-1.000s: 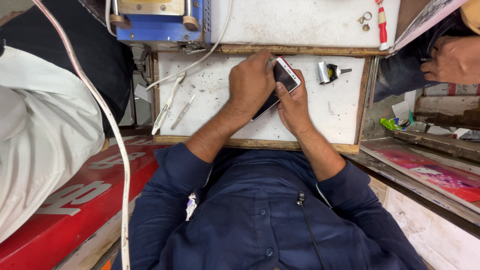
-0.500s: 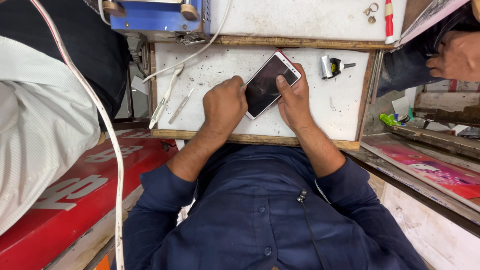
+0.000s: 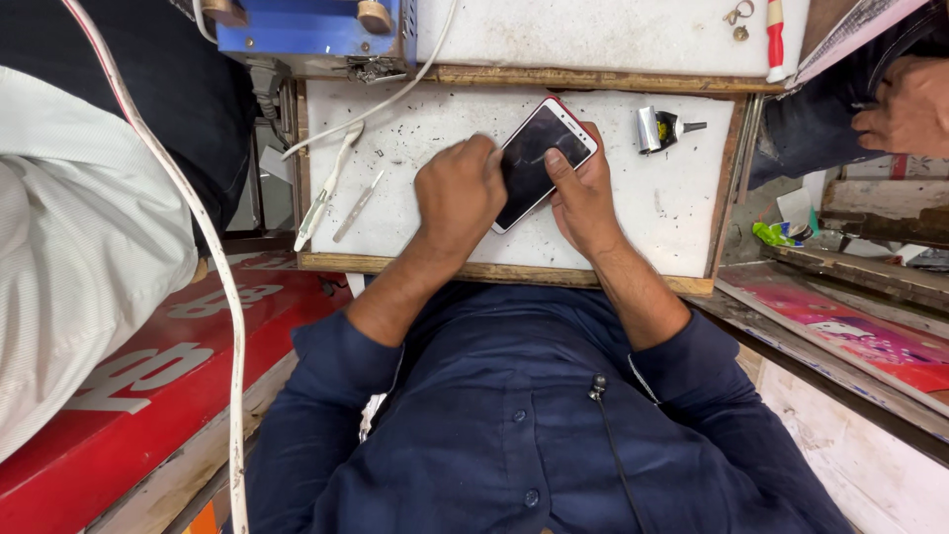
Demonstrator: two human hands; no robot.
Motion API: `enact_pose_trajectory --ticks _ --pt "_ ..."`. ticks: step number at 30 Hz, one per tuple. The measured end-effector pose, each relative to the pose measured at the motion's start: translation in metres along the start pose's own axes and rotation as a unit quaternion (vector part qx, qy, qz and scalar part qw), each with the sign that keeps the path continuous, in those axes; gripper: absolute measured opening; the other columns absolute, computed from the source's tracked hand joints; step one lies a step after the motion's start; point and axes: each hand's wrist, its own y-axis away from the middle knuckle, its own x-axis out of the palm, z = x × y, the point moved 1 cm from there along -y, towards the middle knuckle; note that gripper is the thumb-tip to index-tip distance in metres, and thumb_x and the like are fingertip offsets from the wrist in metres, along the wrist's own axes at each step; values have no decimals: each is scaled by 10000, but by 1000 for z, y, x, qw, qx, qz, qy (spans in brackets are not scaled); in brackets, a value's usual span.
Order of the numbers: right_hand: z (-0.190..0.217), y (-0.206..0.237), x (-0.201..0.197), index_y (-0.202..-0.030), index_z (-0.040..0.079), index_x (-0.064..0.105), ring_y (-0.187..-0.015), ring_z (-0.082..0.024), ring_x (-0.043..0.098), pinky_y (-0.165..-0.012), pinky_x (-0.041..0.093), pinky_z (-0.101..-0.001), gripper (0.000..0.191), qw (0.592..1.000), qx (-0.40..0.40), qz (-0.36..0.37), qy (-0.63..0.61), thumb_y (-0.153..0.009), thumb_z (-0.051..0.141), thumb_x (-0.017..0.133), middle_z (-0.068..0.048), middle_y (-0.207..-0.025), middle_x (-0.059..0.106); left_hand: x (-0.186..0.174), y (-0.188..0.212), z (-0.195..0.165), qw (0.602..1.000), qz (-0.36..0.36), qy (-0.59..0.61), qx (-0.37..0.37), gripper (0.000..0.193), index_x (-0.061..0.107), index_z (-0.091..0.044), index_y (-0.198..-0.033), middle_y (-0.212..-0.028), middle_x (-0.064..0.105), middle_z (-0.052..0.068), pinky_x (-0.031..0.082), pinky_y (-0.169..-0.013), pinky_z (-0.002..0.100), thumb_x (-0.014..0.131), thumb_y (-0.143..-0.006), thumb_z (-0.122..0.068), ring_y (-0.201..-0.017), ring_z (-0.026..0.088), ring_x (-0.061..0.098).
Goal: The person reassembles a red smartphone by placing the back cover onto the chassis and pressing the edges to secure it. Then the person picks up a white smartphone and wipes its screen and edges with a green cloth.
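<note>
On the bench: a white work board (image 3: 682,198), speckled with dark bits and framed in wood, lies in front of a person in a dark blue shirt (image 3: 514,415).
Phone: a smartphone (image 3: 534,158) with a dark screen and a white and red edge sits tilted near the board's middle, its top corner pointing toward 1 o'clock.
Right hand: the right hand (image 3: 585,198) cradles the phone from its 4 o'clock side, fingers wrapped behind the body and the thumb laid across the glass.
Left hand: the left hand (image 3: 460,193) is clenched into a fist, touching the phone's edge at 9 o'clock; I cannot tell whether it pinches anything.
Tools at 9 o'clock: a white-handled tool (image 3: 326,188) and a slim metal tweezer (image 3: 358,205) lie side by side, well apart from the hands.
Tool at 2 o'clock: a small metal and black piece (image 3: 664,129) rests near the phone.
Cable: a white cable (image 3: 198,227) runs down the view's 9 o'clock side.
Blue device: a blue box (image 3: 306,25) stands at 11 o'clock.
Another person: a hand (image 3: 905,104) shows at 2 o'clock, beyond the board.
</note>
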Motion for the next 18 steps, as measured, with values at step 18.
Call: enact_pose_trajectory --ticks 18 --pt "-2 -1 2 -1364 51 472 -1150 -132 610 -1020 549 -320 388 1000 -18 1 3 -1074 204 680 -74 -1246 616 -14 21 12 997 55 -54 -24 87 661 -65 -870 -740 674 127 511 -608 483 698 -917 -130 -694 350 662"
